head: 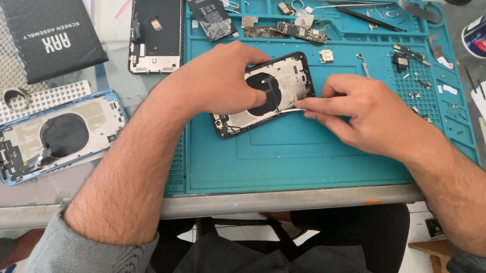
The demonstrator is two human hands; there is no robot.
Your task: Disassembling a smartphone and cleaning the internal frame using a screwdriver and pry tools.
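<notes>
Stripped down already: black phone housing (262,95) lying open-side up in the middle of the teal repair mat (298,153), logic board (284,31), battery (207,7) and small parts (404,57) set out along the mat's top edge. Held flat under the left hand (217,81), fingers pressed on its left half; right hand (351,112) pinching a thin pale strip (291,110) at the housing's lower edge. By the look of it, strip removal unfinished, reassembly not begun.
</notes>
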